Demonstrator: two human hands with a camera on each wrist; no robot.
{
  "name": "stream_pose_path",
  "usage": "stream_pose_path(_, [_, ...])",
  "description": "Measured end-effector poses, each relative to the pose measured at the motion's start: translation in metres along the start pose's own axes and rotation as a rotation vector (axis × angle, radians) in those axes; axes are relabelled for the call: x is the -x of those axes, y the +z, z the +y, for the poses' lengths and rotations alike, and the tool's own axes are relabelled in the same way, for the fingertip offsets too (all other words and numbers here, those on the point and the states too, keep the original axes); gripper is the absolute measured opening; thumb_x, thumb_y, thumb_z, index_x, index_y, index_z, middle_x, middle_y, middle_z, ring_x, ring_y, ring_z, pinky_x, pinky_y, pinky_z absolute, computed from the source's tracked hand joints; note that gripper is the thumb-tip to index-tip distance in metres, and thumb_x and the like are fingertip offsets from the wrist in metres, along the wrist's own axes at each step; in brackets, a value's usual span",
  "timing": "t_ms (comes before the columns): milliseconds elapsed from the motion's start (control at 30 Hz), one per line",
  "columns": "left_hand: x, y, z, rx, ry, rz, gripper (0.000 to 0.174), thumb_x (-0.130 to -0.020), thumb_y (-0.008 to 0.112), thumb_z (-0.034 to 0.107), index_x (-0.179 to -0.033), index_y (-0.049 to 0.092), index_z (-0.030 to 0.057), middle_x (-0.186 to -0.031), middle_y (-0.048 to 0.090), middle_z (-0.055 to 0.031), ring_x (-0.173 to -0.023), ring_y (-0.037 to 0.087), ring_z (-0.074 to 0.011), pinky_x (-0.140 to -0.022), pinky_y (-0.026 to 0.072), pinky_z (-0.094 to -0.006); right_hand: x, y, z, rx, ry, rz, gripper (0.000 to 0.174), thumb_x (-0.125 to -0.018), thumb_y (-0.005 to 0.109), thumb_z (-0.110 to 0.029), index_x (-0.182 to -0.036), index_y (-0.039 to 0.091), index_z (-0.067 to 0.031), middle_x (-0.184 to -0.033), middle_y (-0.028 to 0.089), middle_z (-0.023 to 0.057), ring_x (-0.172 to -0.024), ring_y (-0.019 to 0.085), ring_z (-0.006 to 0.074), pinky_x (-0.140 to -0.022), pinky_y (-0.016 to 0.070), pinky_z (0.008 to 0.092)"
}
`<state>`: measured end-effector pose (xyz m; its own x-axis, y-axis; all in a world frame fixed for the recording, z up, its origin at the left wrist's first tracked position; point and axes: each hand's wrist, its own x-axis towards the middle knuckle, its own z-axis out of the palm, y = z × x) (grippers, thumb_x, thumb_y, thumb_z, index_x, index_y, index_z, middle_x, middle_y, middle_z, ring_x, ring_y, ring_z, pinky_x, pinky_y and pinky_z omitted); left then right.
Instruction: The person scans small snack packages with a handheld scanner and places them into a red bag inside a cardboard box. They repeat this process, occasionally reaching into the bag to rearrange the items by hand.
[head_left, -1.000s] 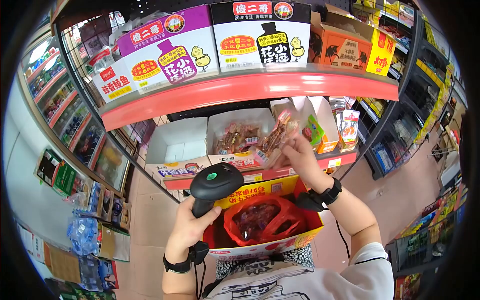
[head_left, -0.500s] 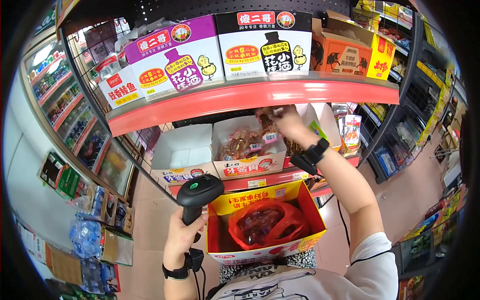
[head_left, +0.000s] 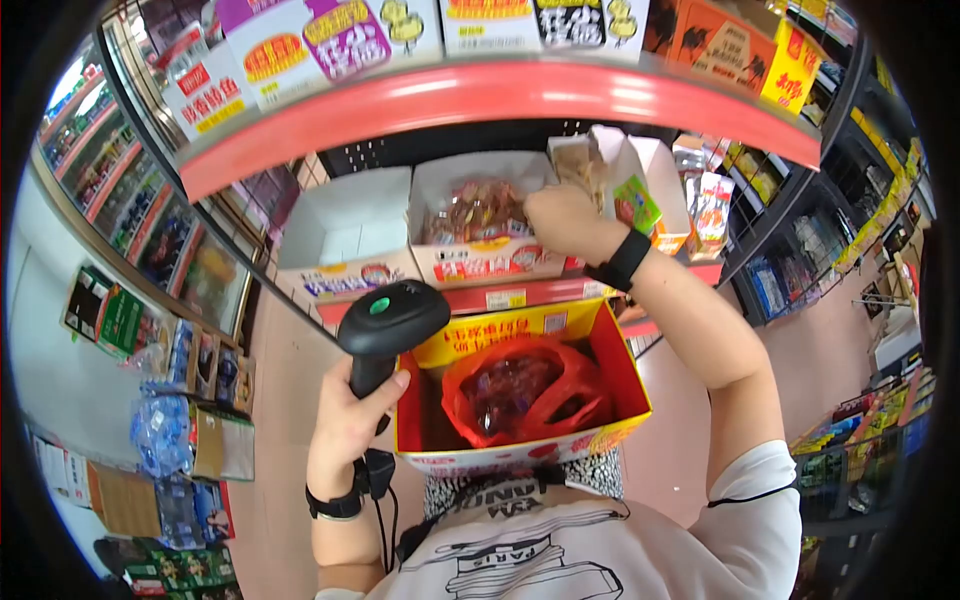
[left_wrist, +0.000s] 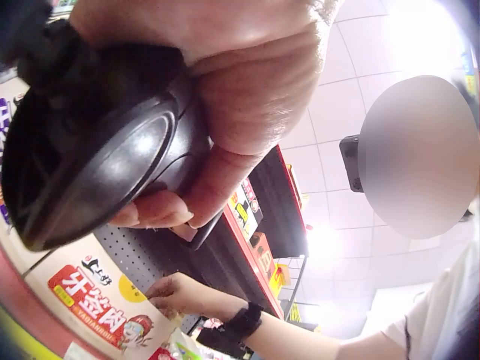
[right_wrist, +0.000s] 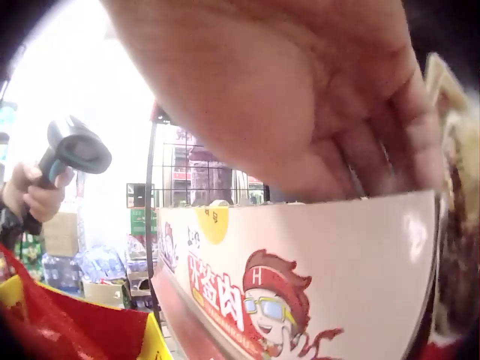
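My left hand (head_left: 340, 425) grips the handle of a black barcode scanner (head_left: 395, 315), held upright left of the carton; its dark head fills much of the left wrist view. My right hand (head_left: 568, 222) reaches to the right end of the white snack box (head_left: 490, 262) on the lower shelf. Inside that box lie small clear-wrapped snack packets (head_left: 475, 210). In the right wrist view the fingers (right_wrist: 352, 161) dip behind the box's printed front wall, so the fingertips are hidden and I cannot tell whether they hold a packet.
A yellow-and-red carton (head_left: 628, 375) with a red plastic bag (head_left: 585, 385) stands against the body below the shelf. Another white box (head_left: 345, 270) sits to the left, a green packet (head_left: 637, 203) to the right. The upper shelf's red edge (head_left: 500, 105) overhangs the lower boxes.
The right hand, earlier holding up a wrapped snack packet, has gone back and then down to the middle box; that packet no longer shows. The left hand keeps the scanner. The head view has tilted downward.
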<state>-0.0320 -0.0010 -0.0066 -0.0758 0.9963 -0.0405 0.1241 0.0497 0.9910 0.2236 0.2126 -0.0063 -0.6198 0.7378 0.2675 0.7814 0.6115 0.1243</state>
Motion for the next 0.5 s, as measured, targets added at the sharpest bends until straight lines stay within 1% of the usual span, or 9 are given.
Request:
stream_pose_path(33, [0.0,0.0,0.0,-0.019,-0.007,-0.01,0.02,-0.079,0.067,0.009,-0.094,0.056,0.0014,-0.07,0.053,0.0018,-0.058,0.047,-0.0054,-0.051,0.0379,-0.0215,-0.002,0.001,-0.001,-0.083,0.078,-0.11,0.012,-0.069,0.054,-0.007,-0.068,0.065,-0.0019,-0.072,0.063,0.0206,-0.071,0.063,0.0352,-0.061,0.0488,0.044])
stream_pose_path(100, [0.001,0.0,-0.002,-0.02,0.004,-0.017,0.022,-0.079,0.068,0.01,-0.095,0.056,0.0015,-0.07,0.053,0.0016,-0.059,0.047,-0.0055,-0.051,0.0379,-0.0214,-0.003,0.017,0.016,-0.159,-0.023,-0.098,0.011,-0.074,0.055,-0.01,-0.072,0.062,-0.0023,-0.07,0.06,0.0182,-0.07,0.059,0.035,-0.063,0.0469,0.043])
stream_pose_path(133, [0.001,-0.001,-0.003,-0.019,-0.011,-0.014,0.022,-0.079,0.068,0.01,-0.095,0.056,0.0015,-0.07,0.053,0.0016,-0.059,0.047,-0.0055,-0.051,0.0379,-0.0214,0.0,0.017,0.011,-0.168,-0.027,-0.11,0.011,-0.074,0.055,-0.01,-0.072,0.062,-0.0023,-0.07,0.06,0.0182,-0.07,0.059,0.035,-0.063,0.0469,0.043])
stream_pose_path(200, [0.0,-0.002,-0.005,0.008,0.008,-0.003,0.023,-0.079,0.068,0.011,-0.096,0.056,0.0017,-0.073,0.054,0.0013,-0.06,0.048,-0.0058,-0.052,0.0384,-0.0215,0.009,-0.001,-0.005,-0.156,-0.073,0.33,0.01,-0.077,0.055,-0.011,-0.079,0.062,-0.0035,-0.073,0.06,0.0163,-0.069,0.058,0.0346,-0.062,0.0454,0.0438])
stream_pose_path(233, [-0.001,-0.003,-0.006,0.01,-0.001,-0.002,0.023,-0.079,0.068,0.011,-0.096,0.056,0.0017,-0.073,0.054,0.0013,-0.06,0.048,-0.0058,-0.052,0.0384,-0.0215,0.014,-0.007,-0.016,-0.161,-0.074,0.323,0.01,-0.077,0.055,-0.011,-0.079,0.062,-0.0035,-0.073,0.06,0.0163,-0.069,0.058,0.0346,-0.062,0.0454,0.0438])
stream_pose_path(300, [-0.003,-0.003,-0.006,-0.006,-0.013,0.005,0.022,-0.079,0.068,0.011,-0.096,0.056,0.0016,-0.075,0.054,0.001,-0.06,0.049,-0.0065,-0.053,0.0396,-0.022,0.027,-0.015,-0.041,-0.463,-0.141,0.413,0.013,-0.074,0.054,-0.01,-0.083,0.062,-0.0046,-0.069,0.059,0.0179,-0.068,0.058,0.034,-0.064,0.0453,0.0425])
stream_pose_path(367, [-0.004,-0.003,-0.007,0.002,-0.023,0.003,0.022,-0.079,0.068,0.01,-0.095,0.056,0.0016,-0.075,0.054,0.0009,-0.061,0.049,-0.0068,-0.054,0.0403,-0.0223,0.049,-0.011,-0.062,-0.7,-0.222,0.032,0.009,-0.078,0.054,-0.011,-0.079,0.061,-0.0054,-0.073,0.06,0.014,-0.068,0.058,0.0332,-0.062,0.0457,0.0421])
stream_pose_path(433, [-0.006,-0.003,-0.009,0.006,-0.029,-0.002,0.021,-0.079,0.067,0.01,-0.095,0.056,0.0015,-0.075,0.054,0.0007,-0.061,0.049,-0.0071,-0.054,0.041,-0.0227,0.062,0.012,-0.08,-0.686,-0.391,-0.358,0.01,-0.078,0.054,-0.012,-0.074,0.061,-0.005,-0.074,0.06,0.015,-0.068,0.059,0.033,-0.062,0.046,0.0427])
stream_pose_path(500, [-0.007,-0.002,-0.011,0.01,-0.018,-0.011,0.021,-0.079,0.067,0.01,-0.095,0.056,0.0013,-0.075,0.054,0.0004,-0.061,0.05,-0.0074,-0.055,0.0416,-0.0228,0.073,0.044,-0.095,-0.515,-0.516,-0.612,0.014,-0.078,0.054,-0.013,-0.072,0.063,-0.0041,-0.077,0.061,0.0166,-0.073,0.06,0.0331,-0.066,0.0475,0.0423])
